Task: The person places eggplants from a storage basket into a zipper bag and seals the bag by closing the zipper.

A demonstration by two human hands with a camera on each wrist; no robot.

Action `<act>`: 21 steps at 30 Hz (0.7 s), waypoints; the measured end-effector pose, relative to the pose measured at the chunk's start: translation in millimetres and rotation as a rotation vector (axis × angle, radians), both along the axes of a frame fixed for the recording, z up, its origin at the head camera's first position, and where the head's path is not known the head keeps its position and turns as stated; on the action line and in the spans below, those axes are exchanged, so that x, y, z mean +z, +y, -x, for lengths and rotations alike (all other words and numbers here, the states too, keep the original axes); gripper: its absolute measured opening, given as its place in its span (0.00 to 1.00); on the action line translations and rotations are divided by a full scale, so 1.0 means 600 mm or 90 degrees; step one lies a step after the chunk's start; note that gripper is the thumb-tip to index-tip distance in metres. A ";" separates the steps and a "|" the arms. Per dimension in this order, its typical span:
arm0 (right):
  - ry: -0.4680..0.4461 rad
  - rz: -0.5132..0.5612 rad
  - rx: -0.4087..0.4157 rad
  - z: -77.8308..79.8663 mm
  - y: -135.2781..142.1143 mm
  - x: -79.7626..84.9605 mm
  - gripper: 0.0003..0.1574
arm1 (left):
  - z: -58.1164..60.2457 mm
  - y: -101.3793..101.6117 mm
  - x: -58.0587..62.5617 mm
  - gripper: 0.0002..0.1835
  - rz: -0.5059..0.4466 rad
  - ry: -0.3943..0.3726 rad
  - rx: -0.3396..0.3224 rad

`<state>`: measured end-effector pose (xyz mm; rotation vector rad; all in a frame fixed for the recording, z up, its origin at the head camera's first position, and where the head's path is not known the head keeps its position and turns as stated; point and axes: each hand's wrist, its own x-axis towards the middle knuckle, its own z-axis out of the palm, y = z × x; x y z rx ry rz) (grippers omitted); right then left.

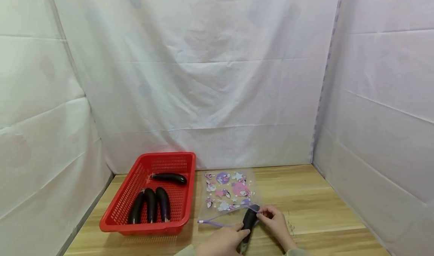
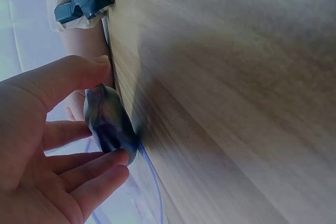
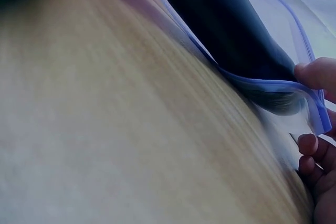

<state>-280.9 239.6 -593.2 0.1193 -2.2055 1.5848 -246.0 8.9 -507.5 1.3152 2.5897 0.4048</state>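
Eggplant held with its tip inside the zip bag.
To my left on the table stands the red basket, containing four other eggplants; the bag lies beside it, its zip edge crossing the tip. My left hand grips the eggplant, thumb opposite fingers; my right hand pinches the bag's corner.
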 end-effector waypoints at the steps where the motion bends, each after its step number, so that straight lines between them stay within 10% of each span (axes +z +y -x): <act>1: 0.001 0.002 -0.001 -0.003 -0.002 0.004 0.09 | 0.001 0.002 -0.001 0.40 -0.003 0.003 0.000; 10: 0.011 0.003 0.029 -0.030 -0.013 0.053 0.08 | 0.004 0.018 -0.008 0.41 -0.022 0.044 0.028; 21: -0.006 0.019 0.024 -0.016 -0.008 0.028 0.10 | 0.011 0.036 -0.021 0.42 -0.024 0.078 0.066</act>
